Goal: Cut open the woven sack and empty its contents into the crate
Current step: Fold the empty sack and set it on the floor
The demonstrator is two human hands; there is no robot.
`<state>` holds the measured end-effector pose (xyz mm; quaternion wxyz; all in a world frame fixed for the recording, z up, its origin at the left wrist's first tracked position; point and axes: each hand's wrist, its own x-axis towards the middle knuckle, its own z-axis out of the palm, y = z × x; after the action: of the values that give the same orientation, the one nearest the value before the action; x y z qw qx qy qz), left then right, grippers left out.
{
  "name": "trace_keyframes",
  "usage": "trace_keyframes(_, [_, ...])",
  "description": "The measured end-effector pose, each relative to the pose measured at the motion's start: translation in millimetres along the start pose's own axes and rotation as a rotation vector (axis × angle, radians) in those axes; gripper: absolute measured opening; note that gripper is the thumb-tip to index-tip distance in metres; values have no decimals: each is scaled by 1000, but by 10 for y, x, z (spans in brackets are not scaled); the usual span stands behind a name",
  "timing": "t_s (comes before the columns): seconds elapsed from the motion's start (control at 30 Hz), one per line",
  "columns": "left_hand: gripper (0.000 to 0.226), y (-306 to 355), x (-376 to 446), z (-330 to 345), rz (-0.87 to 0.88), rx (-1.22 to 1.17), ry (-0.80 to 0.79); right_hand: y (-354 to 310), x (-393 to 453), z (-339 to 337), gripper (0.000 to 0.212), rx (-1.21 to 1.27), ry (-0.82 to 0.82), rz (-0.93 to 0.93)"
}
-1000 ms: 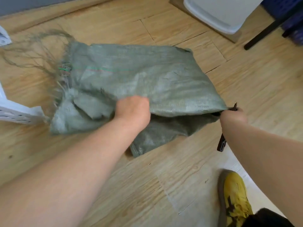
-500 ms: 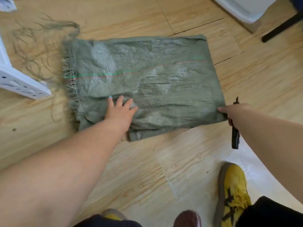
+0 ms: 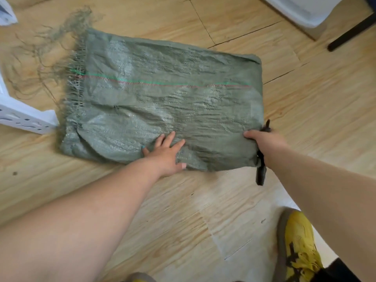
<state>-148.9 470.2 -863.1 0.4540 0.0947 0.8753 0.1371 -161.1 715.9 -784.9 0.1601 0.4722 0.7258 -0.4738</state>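
A flat grey-green woven sack (image 3: 162, 94) lies spread on the wooden floor, its frayed cut end to the left with loose threads (image 3: 50, 47) trailing off. My left hand (image 3: 165, 154) presses palm-down with fingers spread on the sack's near edge. My right hand (image 3: 262, 139) sits at the sack's right near corner, closed around a black folding knife (image 3: 261, 174) whose handle sticks out below the fist. A white perforated crate (image 3: 24, 119) shows only a corner at the left edge.
A white plastic bin (image 3: 305, 9) stands at the top right, beside a black furniture leg (image 3: 352, 35). My yellow shoe (image 3: 299, 247) is on the floor at the bottom right. Bare wooden floor lies in front of the sack.
The sack went from folded and bunched under my left fist to lying flat. My left hand opened and slid right along the near edge. The right hand stayed at the corner with the knife.
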Motion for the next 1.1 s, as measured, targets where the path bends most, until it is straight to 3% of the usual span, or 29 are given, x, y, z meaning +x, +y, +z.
trace_keyframes(0.1, [86,111,150,-125,97,-75,45,-460,-197,186,29,-124,139,-296])
trace_keyframes(0.2, [79,310,214,-182,300,-320,71,-846,-492,493,34,-338,128,-552])
trace_keyframes(0.27, [44,288,170,-169,281,-708,27,-985,-701,719,49,-474,0,-645])
trace_keyframes(0.37, [23,-76,42,-271,69,-1380,-23,-998,-924,1044,67,-717,-381,-700])
trace_keyframes(0.4, [23,-245,-33,-378,-1,-1596,9,-947,-971,1124,64,-754,-488,-709])
trace_keyframes(0.47, [42,-577,-150,-620,-73,-1847,86,-803,-1014,1213,45,-781,-552,-779])
trace_keyframes(0.53, [66,-757,-217,-836,-79,-1747,100,-616,-975,1259,36,-905,-533,-886])
trace_keyframes(0.63, [87,-543,-276,-1025,-66,-1267,170,-303,-893,1257,41,-1220,-666,-958])
trace_keyframes(0.67, [85,-421,-262,-1082,-73,-1160,281,-204,-867,1237,43,-1275,-683,-968])
trace_keyframes(0.73, [55,-230,-179,-1152,-115,-1006,536,-29,-822,1177,41,-1265,-598,-1037])
trace_keyframes(0.8, [19,-195,-11,-1126,-212,-1127,645,105,-781,1117,28,-1067,-428,-1094])
trace_keyframes(0.83, [10,-216,49,-1062,-272,-1276,603,132,-768,1089,22,-902,-341,-1050])
trace_keyframes(0.93, [18,-391,69,-768,-437,-1518,337,99,-694,1010,19,-480,-64,-858])
trace_keyframes(1.0, [13,-474,44,-646,-480,-1478,318,41,-572,960,33,-653,-29,-843])
trace_keyframes(1.03, [15,-498,41,-628,-530,-1397,439,32,-521,952,45,-816,-89,-815])
trace_keyframes(1.1, [36,-519,-17,-698,-593,-1008,1092,48,-480,972,66,-995,-225,-710])
